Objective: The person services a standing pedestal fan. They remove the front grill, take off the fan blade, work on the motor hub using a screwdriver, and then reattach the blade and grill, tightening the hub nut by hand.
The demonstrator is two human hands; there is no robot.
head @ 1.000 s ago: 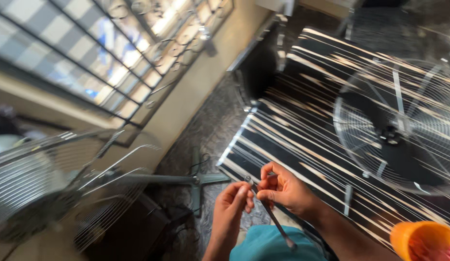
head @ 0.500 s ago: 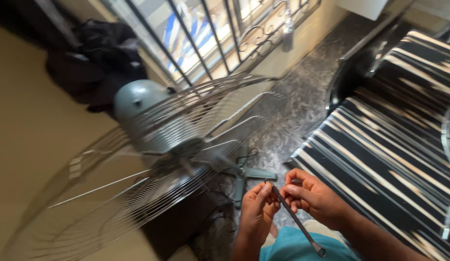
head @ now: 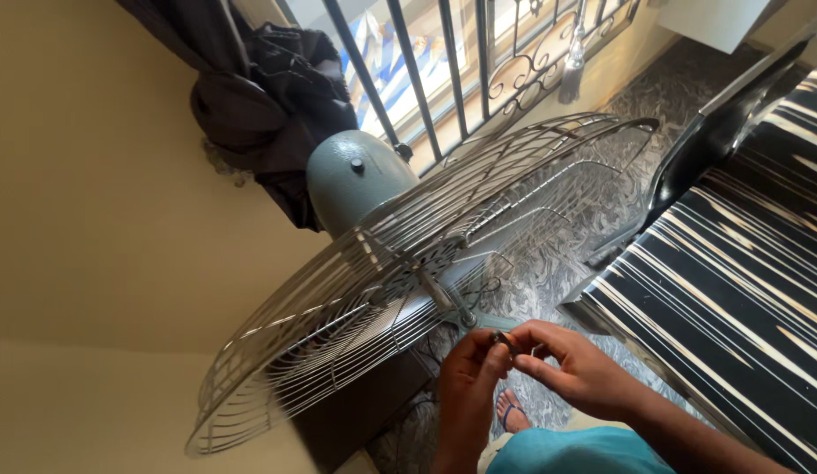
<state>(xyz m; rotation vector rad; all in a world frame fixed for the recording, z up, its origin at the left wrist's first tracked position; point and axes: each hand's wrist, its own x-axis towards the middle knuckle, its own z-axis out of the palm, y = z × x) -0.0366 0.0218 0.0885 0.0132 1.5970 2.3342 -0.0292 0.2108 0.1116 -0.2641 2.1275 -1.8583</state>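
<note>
Head: small part [head: 503,340] between both hands' fingertips

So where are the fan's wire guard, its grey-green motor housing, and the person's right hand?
Wire guard [head: 408,290], head view, on the ribs near its hub.
Motor housing [head: 356,180], head view, on its rounded back.
Right hand [head: 579,373], head view, on its back.

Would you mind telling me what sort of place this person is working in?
Probably a room in a home. A barred window with dark cloth bunched beside it, a marbled floor and a striped surface show it. Both hands work beside a fan.
</note>
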